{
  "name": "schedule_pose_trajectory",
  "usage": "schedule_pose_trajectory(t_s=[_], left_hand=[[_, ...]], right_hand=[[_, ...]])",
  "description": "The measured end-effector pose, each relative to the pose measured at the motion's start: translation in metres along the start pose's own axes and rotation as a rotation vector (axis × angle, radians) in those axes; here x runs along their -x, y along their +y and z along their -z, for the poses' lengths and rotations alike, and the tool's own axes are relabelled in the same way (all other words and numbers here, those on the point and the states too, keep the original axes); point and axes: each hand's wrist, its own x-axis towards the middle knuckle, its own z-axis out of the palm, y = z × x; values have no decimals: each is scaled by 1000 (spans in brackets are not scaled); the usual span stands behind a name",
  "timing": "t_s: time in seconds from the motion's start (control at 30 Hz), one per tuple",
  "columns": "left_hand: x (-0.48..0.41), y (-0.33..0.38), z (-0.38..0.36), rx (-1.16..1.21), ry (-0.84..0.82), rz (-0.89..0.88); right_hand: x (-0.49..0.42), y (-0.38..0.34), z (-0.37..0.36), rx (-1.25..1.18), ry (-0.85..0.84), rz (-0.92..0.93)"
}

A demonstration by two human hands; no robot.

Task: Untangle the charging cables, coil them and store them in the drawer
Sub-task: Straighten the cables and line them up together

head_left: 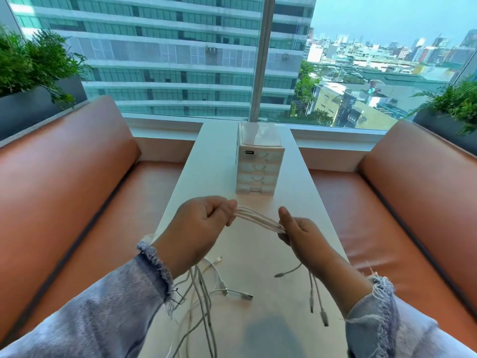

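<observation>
Several white charging cables (258, 218) run as a taut bundle between my two hands above the white table (196, 171). My left hand (198, 228) pinches the bundle's left end, and loose strands hang from it down to the table near the front edge. My right hand (299, 239) grips the other end, with plug ends dangling below the wrist. A small cream drawer unit (258, 164) with several shut drawers stands farther back on the table, beyond my hands.
Orange leather benches (77, 177) flank the narrow table on both sides. A large window with a vertical frame post (260, 60) lies behind the drawer unit. Dark planters with green plants (33, 63) sit at the far left and right.
</observation>
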Motion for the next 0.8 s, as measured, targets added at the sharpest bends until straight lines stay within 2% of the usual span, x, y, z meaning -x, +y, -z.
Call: schedule_pose_trajectory(t_s=[0.13, 0.3, 0.53, 0.8], left_hand=[[0, 0, 1, 34, -9, 0], [-4, 0, 7, 127, 25, 12], [1, 2, 1, 123, -17, -7], [-1, 7, 3, 162, -3, 5]], right_hand=[[-3, 17, 5, 55, 20, -6], [-1, 28, 10, 32, -43, -8], [-4, 57, 23, 92, 105, -3], [-6, 68, 32, 149, 79, -34]])
